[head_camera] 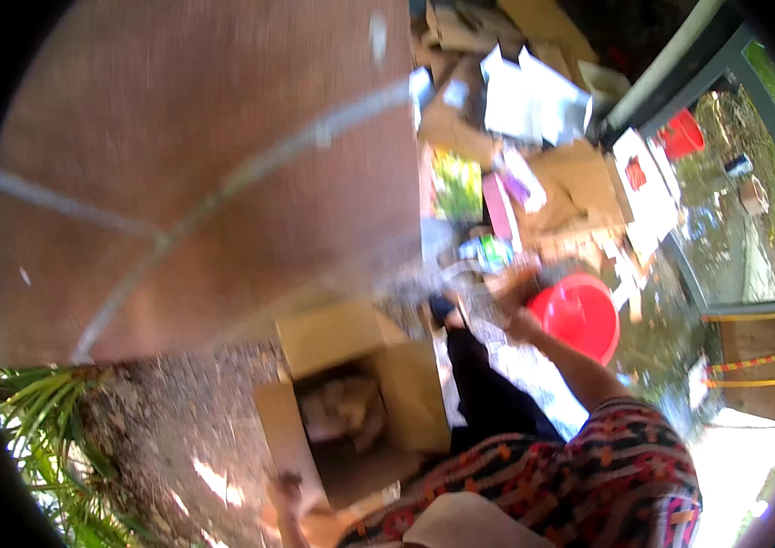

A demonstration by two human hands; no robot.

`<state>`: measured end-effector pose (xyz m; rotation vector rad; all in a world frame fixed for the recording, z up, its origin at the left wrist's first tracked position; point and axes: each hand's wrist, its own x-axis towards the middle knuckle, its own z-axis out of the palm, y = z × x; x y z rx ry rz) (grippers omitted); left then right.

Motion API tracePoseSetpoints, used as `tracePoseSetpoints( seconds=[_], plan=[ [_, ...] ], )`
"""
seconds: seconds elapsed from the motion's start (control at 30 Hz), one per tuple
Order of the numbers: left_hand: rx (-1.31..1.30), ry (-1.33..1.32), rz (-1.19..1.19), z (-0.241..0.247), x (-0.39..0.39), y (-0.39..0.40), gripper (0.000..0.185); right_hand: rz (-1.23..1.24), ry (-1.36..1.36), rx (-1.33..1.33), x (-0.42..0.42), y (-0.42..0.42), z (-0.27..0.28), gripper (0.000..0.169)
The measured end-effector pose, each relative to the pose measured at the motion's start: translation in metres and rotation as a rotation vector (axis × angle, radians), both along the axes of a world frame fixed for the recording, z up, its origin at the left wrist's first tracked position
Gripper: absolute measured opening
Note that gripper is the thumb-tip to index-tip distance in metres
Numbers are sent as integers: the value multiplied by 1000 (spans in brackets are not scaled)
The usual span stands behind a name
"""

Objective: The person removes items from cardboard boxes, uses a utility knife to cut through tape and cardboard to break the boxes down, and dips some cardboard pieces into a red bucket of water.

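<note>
My left hand (285, 490) is at the lower middle, beside the outer flap of an open cardboard box (418, 397). Blur hides whether its fingers touch the flap. Crumpled brown material (346, 411), perhaps cardboard or paper, lies inside the box. My right hand (519, 323) reaches forward past my dark-trousered leg, near the rim of a red plastic bucket (583, 318). A blurred brownish shape is at its fingertips, and I cannot tell whether the hand grips it.
A large reddish-brown panel or tiled surface (291, 198) with pale lines fills the upper left. Flattened cardboard (566, 185), white sheets (531, 96) and packaging lie piled ahead. Spiky plants (51, 411) border the leafy ground. A glass pane (744, 198) with a grey frame stands right.
</note>
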<state>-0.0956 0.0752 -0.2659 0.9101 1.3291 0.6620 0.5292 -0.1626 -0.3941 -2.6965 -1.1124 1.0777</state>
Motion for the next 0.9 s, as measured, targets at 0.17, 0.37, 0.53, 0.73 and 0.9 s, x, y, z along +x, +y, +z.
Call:
tracePoseSetpoints(
  seconds=[0.17, 0.37, 0.53, 0.73, 0.9],
  plan=[
    [-115, 192, -85, 15, 20, -8, 25, -92, 56, -68, -9, 75, 39, 36],
    [-330, -70, -71, 14, 9, 11, 25, -384, 166, 66, -39, 56, 81, 42],
    [341, 524, -646, 3, -17, 31, 25, -521, 142, 18, -92, -22, 82, 30],
    [896, 1253, -1391, -3, -22, 47, 18, -609, 181, -216, -126, -119, 49, 32],
    [526, 693, -926, -4, 41, 45, 13, -647, 227, -211, -115, -108, 16, 32]
  ],
)
